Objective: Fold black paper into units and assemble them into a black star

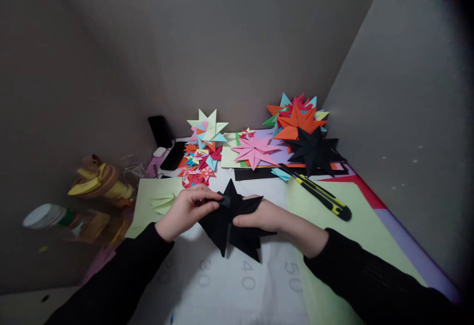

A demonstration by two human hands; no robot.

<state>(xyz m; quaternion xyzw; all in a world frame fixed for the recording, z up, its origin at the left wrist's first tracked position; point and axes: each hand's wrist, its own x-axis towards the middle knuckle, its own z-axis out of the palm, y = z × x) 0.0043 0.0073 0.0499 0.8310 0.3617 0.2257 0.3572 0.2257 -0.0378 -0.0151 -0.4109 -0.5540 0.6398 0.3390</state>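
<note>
A black folded-paper star [244, 236] with several points is held between both hands above the white numbered sheet. My left hand [188, 209] pinches one of its points at the upper left, thumb and fingers pressed together. From the right, my right hand [261, 215] grips the star with the thumb on top; its other fingers are hidden beneath the paper. Just left of my left hand lies a folded light-green paper piece [162, 203] on a pale green sheet [142, 206].
A yellow-and-black utility knife [322, 196] lies on green paper [355, 236] at the right. Behind are a pink star [255, 151], another black star [314, 150], and piled coloured stars [298, 120]. A phone [173, 156], a jar [55, 216] and grey walls border the left.
</note>
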